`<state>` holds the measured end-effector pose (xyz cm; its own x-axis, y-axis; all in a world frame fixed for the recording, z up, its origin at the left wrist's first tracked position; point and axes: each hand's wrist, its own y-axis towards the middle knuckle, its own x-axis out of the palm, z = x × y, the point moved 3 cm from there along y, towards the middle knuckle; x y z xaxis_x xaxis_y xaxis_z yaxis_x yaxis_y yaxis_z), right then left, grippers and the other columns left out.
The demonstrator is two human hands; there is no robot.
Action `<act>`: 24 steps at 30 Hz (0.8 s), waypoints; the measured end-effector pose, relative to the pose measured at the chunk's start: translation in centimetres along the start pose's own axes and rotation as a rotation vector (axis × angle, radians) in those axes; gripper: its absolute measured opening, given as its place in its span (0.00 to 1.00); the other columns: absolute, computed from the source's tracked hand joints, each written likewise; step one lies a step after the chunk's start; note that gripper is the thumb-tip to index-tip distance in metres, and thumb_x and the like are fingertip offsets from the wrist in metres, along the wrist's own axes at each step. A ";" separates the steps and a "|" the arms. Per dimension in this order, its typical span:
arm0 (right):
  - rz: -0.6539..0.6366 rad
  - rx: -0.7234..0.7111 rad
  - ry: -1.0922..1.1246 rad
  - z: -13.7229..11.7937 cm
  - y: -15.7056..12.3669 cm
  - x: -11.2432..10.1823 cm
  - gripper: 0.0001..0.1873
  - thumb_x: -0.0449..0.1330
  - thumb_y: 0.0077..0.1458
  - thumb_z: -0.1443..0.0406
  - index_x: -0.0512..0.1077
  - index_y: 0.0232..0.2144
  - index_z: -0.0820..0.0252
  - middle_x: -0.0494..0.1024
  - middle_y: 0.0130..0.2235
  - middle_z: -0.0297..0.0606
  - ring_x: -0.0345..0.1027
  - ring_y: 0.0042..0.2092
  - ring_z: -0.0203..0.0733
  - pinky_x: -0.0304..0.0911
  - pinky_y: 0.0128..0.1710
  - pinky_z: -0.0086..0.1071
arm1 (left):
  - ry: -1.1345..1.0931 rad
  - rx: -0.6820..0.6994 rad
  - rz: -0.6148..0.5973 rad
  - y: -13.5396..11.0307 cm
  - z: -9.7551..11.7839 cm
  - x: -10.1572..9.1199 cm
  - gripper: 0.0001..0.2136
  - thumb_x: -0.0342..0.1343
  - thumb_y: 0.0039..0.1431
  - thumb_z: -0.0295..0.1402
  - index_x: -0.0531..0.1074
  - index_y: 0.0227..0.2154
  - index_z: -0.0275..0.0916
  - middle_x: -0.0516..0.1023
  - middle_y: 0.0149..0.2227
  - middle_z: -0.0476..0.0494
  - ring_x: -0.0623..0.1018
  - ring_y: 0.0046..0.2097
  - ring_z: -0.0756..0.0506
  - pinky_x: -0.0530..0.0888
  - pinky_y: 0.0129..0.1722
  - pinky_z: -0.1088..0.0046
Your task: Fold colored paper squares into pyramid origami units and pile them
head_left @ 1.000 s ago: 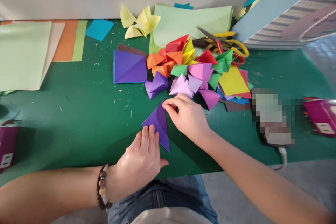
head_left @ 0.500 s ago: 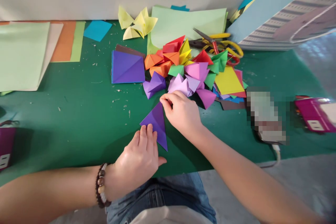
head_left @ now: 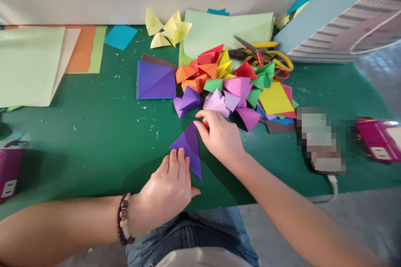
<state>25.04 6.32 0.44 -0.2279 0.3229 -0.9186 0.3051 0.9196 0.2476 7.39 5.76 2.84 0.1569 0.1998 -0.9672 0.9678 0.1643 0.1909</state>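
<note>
Pressing flat, the left hand (head_left: pixel 164 185) spreads its open fingers (head_left: pixel 181 159) on a folded purple paper triangle (head_left: pixel 189 146) lying on the green surface (head_left: pixel 94 142). The right hand (head_left: pixel 221 135) arches above, its fingers (head_left: pixel 200 119) at the triangle's top edge, grip unclear, just beside a heap of multicoloured origami pieces (head_left: pixel 225 87).

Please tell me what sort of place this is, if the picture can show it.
It looks like a paper-craft workspace, probably for origami. A green-topped worktable holds a colourful heap of folded paper shapes, flat sheets of pale green paper, and metal scissors with yellow handles.
</note>
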 end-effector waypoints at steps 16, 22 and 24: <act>-0.063 -0.214 0.156 0.6 -3.1 -1.9 0.10 0.58 0.61 0.60 0.62 0.30 0.56 0.67 0.29 0.32 0.62 0.25 0.34 0.56 0.24 0.28 | -0.013 0.006 -0.059 0.0 0.0 0.0 0.28 0.52 0.62 0.47 0.73 0.48 0.21 0.76 0.49 0.24 0.78 0.50 0.34 0.76 0.46 0.63; -0.080 -0.212 0.208 0.8 -4.1 -2.4 0.10 0.59 0.59 0.60 0.63 0.30 0.56 0.67 0.28 0.33 0.64 0.27 0.35 0.59 0.25 0.29 | -0.014 0.009 -0.062 -0.1 0.1 -0.1 0.27 0.53 0.62 0.46 0.74 0.48 0.21 0.76 0.49 0.24 0.78 0.50 0.34 0.76 0.46 0.63; -0.066 -0.210 0.256 0.9 -4.6 -2.4 0.10 0.61 0.57 0.59 0.64 0.30 0.56 0.69 0.29 0.33 0.66 0.29 0.37 0.62 0.27 0.30 | -0.015 0.012 -0.066 -0.2 0.0 -0.1 0.27 0.53 0.62 0.46 0.74 0.48 0.21 0.76 0.49 0.24 0.78 0.50 0.34 0.76 0.46 0.63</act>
<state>25.03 1.07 1.18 -0.4738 0.2826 -0.8340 0.0913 0.9578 0.2727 7.22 5.66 2.94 0.0956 0.1744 -0.9800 0.9784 0.1647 0.1247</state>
